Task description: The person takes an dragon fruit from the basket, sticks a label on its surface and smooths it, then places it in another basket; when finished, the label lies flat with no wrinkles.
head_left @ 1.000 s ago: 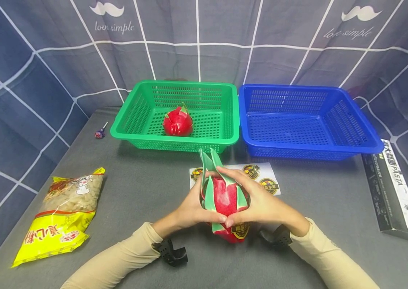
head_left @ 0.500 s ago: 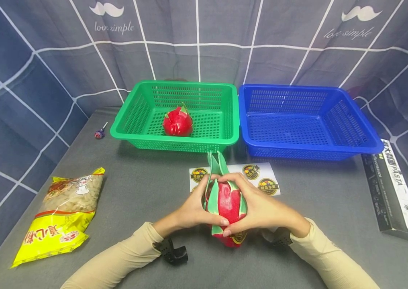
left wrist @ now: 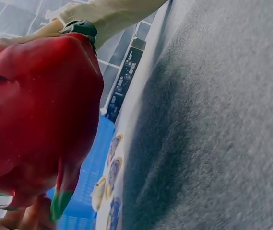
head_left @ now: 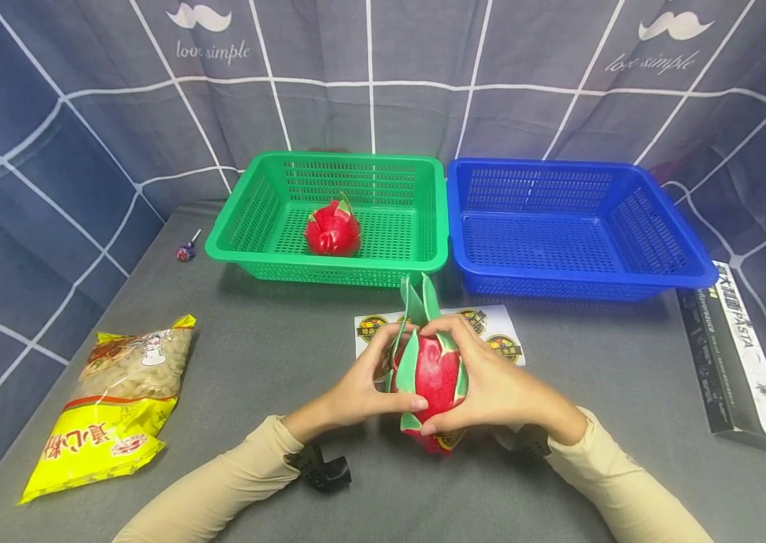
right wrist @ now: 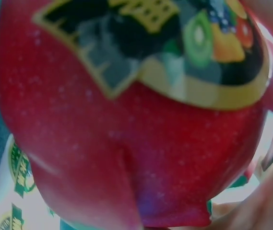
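Observation:
Both hands grip a red dragon fruit (head_left: 436, 377) with long green leaf tips, which point away from the person. The left hand (head_left: 372, 385) lies along its left side and the right hand (head_left: 491, 385) along its right, thumbs on the near upper face. Close up in the left wrist view, the fruit's red skin (left wrist: 40, 105) stands off the grey cloth. A black and gold sticker (right wrist: 213, 62) shows on the fruit in the right wrist view. Behind the hands lies a white sticker sheet (head_left: 512, 332) with round black and gold labels, partly hidden.
A green basket (head_left: 329, 270) at the back holds another dragon fruit (head_left: 332, 230). Right of it stands a blue basket (head_left: 580, 285). A yellow pasta bag (head_left: 111, 407) and a lollipop (head_left: 186, 250) lie at left, a black and white pasta box (head_left: 739, 369) at right.
The fruit has shifted slightly right and turned a little between the hands, its leaf tips now further right. Both hands have kept hold of it.

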### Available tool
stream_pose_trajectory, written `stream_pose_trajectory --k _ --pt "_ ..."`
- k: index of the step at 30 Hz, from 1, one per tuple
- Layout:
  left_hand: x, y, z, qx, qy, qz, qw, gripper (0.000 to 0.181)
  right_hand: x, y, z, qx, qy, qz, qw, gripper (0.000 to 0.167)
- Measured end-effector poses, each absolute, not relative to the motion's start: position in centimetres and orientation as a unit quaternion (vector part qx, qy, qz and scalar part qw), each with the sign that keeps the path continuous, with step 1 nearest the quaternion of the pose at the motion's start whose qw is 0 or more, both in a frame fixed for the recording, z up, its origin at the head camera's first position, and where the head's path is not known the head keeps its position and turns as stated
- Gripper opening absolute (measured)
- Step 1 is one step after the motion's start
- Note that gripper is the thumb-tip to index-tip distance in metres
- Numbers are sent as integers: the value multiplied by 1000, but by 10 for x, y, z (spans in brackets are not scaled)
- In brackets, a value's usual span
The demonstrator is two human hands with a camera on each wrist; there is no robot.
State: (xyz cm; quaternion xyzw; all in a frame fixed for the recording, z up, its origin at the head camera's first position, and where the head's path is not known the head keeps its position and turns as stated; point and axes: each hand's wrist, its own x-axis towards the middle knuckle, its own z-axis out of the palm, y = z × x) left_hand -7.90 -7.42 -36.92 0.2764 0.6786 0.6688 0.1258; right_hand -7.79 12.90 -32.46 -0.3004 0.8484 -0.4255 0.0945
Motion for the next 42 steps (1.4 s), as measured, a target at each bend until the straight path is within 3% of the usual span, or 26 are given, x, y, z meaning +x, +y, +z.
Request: stream_pose_trajectory --k 12,23,32,42 --pt "-82 -76 -360 295 692 652 94 70 -83 147 -310 -303 844 -431 105 88" --pt "-87 -66 -379 248 705 664 24 37 -95 176 -291 -247 866 -431 57 96" --pt "-108 -43 -383 228 729 646 0 33 -105 183 -286 -176 867 -463 -57 106" --pt "-154 2 -369 247 826 505 -42 61 -126 189 -290 -113 800 -560 -186 110"
